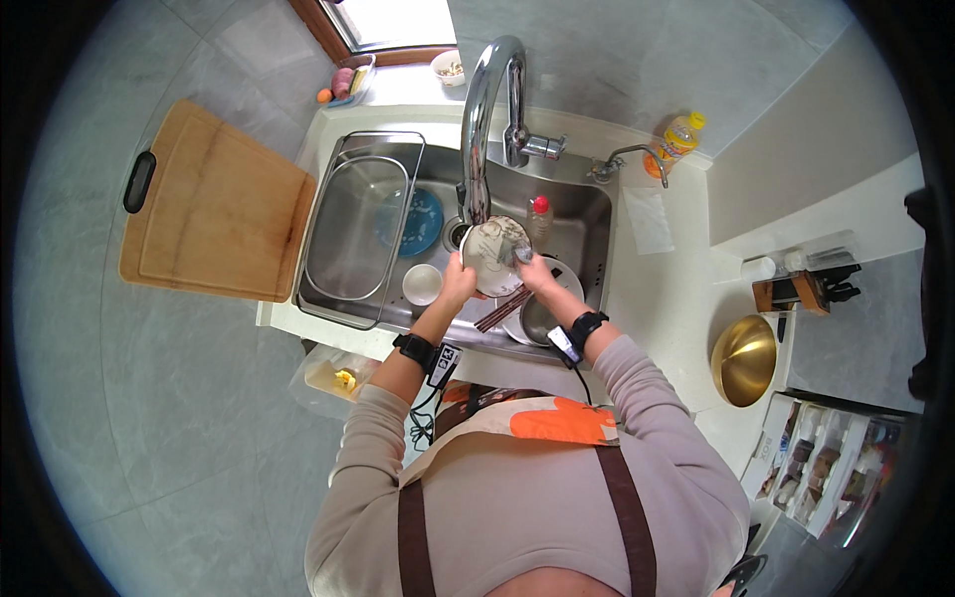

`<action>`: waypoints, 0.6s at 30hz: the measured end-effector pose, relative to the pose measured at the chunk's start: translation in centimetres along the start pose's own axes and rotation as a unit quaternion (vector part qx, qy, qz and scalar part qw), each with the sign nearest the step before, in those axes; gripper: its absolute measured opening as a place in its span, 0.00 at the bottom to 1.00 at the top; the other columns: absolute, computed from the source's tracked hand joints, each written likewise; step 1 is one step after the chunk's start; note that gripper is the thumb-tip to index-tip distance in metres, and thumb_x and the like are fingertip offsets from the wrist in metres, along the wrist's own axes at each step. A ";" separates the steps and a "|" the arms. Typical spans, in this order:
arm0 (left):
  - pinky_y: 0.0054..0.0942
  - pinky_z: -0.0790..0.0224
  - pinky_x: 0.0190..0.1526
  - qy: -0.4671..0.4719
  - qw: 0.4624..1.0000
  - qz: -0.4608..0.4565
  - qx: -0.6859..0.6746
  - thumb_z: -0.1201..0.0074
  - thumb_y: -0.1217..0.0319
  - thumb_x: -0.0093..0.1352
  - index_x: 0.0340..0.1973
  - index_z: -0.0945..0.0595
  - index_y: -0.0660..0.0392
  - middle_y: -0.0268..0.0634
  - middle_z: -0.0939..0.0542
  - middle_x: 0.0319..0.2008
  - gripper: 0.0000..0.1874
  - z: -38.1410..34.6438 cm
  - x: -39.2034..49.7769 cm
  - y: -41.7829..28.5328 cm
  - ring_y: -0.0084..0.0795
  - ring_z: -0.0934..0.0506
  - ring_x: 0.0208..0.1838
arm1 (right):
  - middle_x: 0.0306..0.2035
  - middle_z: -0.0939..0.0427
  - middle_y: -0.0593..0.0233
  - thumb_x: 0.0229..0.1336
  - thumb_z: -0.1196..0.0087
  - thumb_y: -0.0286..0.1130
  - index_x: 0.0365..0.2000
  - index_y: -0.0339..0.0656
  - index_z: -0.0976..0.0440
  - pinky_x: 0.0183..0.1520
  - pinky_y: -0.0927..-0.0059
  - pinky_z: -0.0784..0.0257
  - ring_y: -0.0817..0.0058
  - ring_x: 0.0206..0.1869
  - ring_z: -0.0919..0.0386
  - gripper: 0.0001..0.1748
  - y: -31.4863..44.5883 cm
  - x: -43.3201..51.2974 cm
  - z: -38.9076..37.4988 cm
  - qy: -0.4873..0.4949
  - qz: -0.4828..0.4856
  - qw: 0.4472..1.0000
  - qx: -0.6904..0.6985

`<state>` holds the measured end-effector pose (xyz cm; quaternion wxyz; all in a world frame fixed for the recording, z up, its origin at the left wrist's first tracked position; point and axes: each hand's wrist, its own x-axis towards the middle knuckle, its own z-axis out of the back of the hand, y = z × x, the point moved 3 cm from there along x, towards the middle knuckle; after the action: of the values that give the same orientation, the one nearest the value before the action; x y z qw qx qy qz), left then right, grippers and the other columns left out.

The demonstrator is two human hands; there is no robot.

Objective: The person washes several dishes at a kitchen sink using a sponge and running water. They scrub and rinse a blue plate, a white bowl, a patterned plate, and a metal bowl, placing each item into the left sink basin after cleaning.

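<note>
Below the chrome faucet (485,112), my left hand (461,280) grips the left rim of a patterned bowl or plate (489,257). My right hand (536,274) is at its right side, with a greyish scrubber (516,251) pressed on its surface. Under my right hand, brown chopsticks (501,310) lie across a white dish and a metal pot (539,319) in the sink. A small white bowl (422,284) stands left of my left hand. A blue plate (419,222) lies in the basin, partly behind a wire rack (380,298). A clear bottle with a red cap (539,220) stands behind my right hand.
A wooden cutting board (216,209) is left of the steel sink (597,261). On the right are a yellow-capped bottle (679,138), a small tap (638,151), a gold bowl (744,361) and a knife block (792,292). A white bowl (448,69) sits on the windowsill.
</note>
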<state>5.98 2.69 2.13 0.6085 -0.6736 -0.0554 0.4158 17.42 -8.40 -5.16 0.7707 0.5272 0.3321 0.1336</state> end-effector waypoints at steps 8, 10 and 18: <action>0.36 0.25 0.20 0.075 0.997 -0.005 0.008 0.68 0.79 0.55 0.48 0.36 0.62 0.49 0.30 0.41 0.22 -0.3 -1.6 -0.9 0.45 0.25 0.36 | 0.34 0.26 0.54 0.43 0.55 0.24 0.35 0.38 0.31 0.40 0.68 0.33 0.65 0.38 0.27 0.14 1.6 1.2 2.2 0.158 0.146 0.968 -0.132; 0.36 0.25 0.20 0.115 0.993 0.027 0.031 0.69 0.79 0.55 0.47 0.34 0.61 0.48 0.28 0.39 0.22 -0.6 -2.0 -1.1 0.44 0.25 0.36 | 0.29 0.27 0.45 0.38 0.55 0.22 0.27 0.33 0.32 0.34 0.60 0.32 0.53 0.35 0.28 0.09 3.5 1.8 3.0 0.119 0.193 0.924 -0.310; 0.35 0.26 0.20 0.190 0.975 0.076 0.081 0.68 0.79 0.53 0.44 0.32 0.62 0.46 0.27 0.35 0.21 -0.1 -2.2 -1.3 0.42 0.25 0.32 | 0.22 0.27 0.50 0.41 0.55 0.25 0.28 0.38 0.32 0.32 0.59 0.30 0.56 0.29 0.26 0.08 8.9 0.4 2.2 0.132 0.353 0.794 -0.477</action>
<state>5.14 1.69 4.35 0.6273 -0.6908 0.1466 0.3283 20.45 -6.12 3.22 0.7722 0.1507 0.1159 0.6062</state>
